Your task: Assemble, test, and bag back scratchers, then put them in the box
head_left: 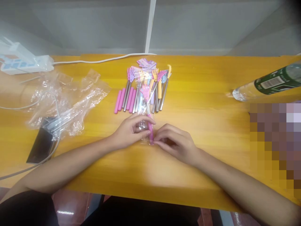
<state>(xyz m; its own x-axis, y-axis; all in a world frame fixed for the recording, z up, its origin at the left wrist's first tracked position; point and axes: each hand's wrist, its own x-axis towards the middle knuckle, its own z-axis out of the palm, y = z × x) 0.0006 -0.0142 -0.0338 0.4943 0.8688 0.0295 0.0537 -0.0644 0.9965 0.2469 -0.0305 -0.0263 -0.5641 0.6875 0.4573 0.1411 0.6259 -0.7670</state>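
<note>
The head camera is facing forward and down, looking closely over the table point(202, 94), perhaps blurring the panel point(94, 31) behind.

Person at the table point(202, 100) had a pink scratcher point(150, 127) and clear wrapper point(141, 108) together, left hand point(128, 131) gripping the scratcher, right hand point(176, 142) pinching its bottom end. Just past that lay more pastel scratchers point(132, 75) and pink tubes point(117, 102), crumpled plastic point(82, 100) off left, bottle point(269, 84) over right.
</note>
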